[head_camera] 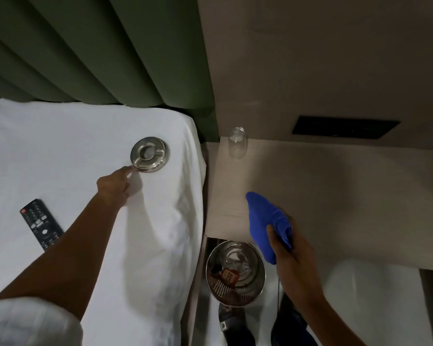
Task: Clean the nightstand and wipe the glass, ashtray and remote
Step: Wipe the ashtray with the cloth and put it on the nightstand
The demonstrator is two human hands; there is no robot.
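The remote [41, 224] and ashtray [149, 154] lie on the bed [60, 151], seemingly moved there to free the nightstand [323, 186]; the left hand [114, 187] pinches the ashtray's rim, the glass [237, 142] stands in the nightstand's back corner, and the right hand [288, 248] clenches a cloth [265, 226] above its front edge

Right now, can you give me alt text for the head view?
Left hand touches the metal ashtray on the white bed; right hand holds a blue cloth over the nightstand. A glass stands there, a remote lies on the bed, a bin below.
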